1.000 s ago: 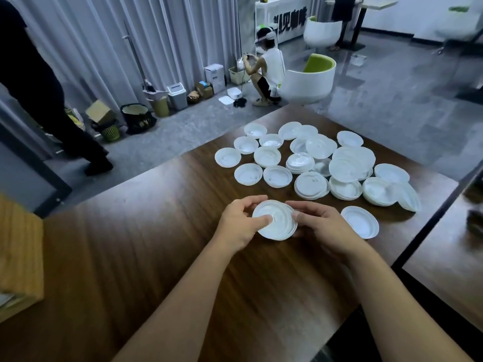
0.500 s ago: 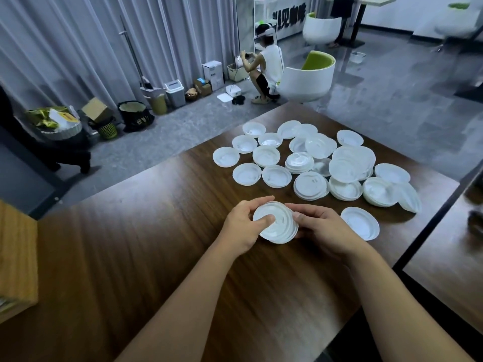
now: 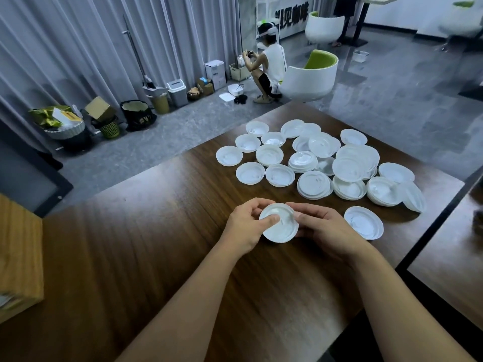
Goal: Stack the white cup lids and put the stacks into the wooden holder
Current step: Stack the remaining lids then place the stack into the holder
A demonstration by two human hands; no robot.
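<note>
A small stack of white lids [image 3: 279,222] is held just above the wooden table [image 3: 130,257], between the two hands, on the near side of the scattered lids [image 3: 313,158]. The stack is pinched by the left hand [image 3: 244,227], whose thumb is laid across its top face and whose fingers are curled round its far edge. The opposite side of the stack is gripped by the right hand [image 3: 325,231], with the thumb pressed against the rim and the fingers tucked beneath, where they cannot be seen. A single lid [image 3: 363,222] is laid flat on the table just beside the right hand, on the side away from the held stack. Beyond the held stack, the scattered lids are spread over the far part of the table; some are laid singly, hollow side up, and others are already nested into low piles, several of which touch or overlap. One lid [image 3: 414,196] at the outer end of that group is tilted on its edge against a neighbouring pile. The wooden holder [image 3: 18,259] is seen at the table's near left edge, well apart from the held stack, and only partly in view. Beyond the far edge of the table, a crouching person [image 3: 269,66] is seen on the grey floor, next to a white chair with a green seat [image 3: 311,74].
</note>
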